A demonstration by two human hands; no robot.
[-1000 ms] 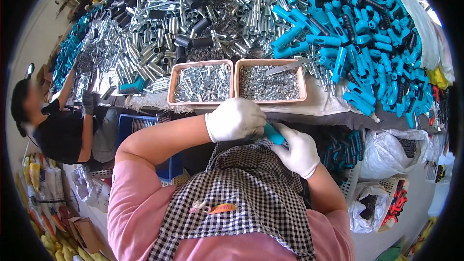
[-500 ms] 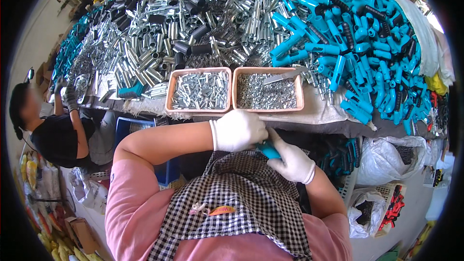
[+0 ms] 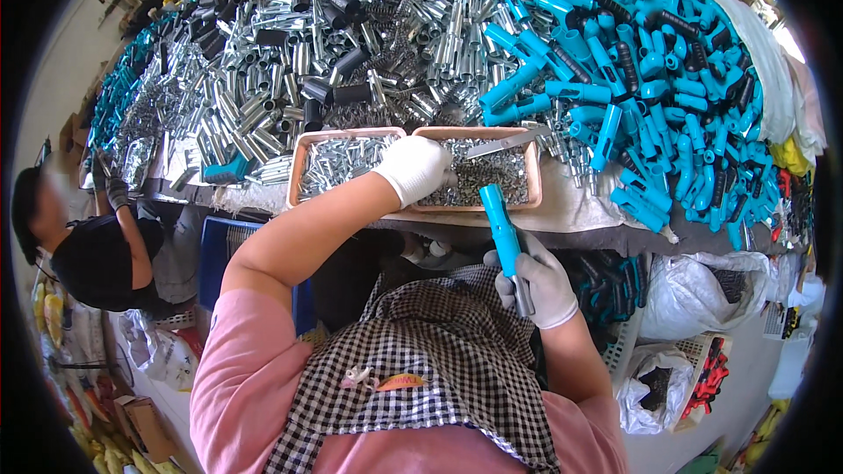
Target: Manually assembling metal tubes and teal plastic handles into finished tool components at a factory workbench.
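Note:
My white-gloved left hand (image 3: pixel 413 172) is over the inner rims of two pink trays, its curled fingertips down at the small metal pieces (image 3: pixel 493 177) in the right-hand tray (image 3: pixel 537 183). Whatever those fingers pinch is too small to make out. The left-hand tray (image 3: pixel 295 177) holds short metal pins (image 3: pixel 338 164). In front of my apron, my gloved right hand (image 3: pixel 541 285) grips a teal plastic tool handle (image 3: pixel 500 226), tilted with its open end up and away. A metal tube (image 3: pixel 524 298) sticks out of its lower end. A flat metal strip (image 3: pixel 505 144) lies across the right-hand tray.
Metal tubes (image 3: pixel 263 110) and springs are heaped behind the trays. Teal housings (image 3: pixel 650 79) pile up at the right. Below the table edge stand a blue crate (image 3: pixel 219 254) and a white sack (image 3: pixel 698 294). Another person (image 3: pixel 105 254) works at the far left.
My left hand has left the teal handle and moved up to the right-hand tray. My right hand has turned the handle more upright, bringing its metal tube into sight.

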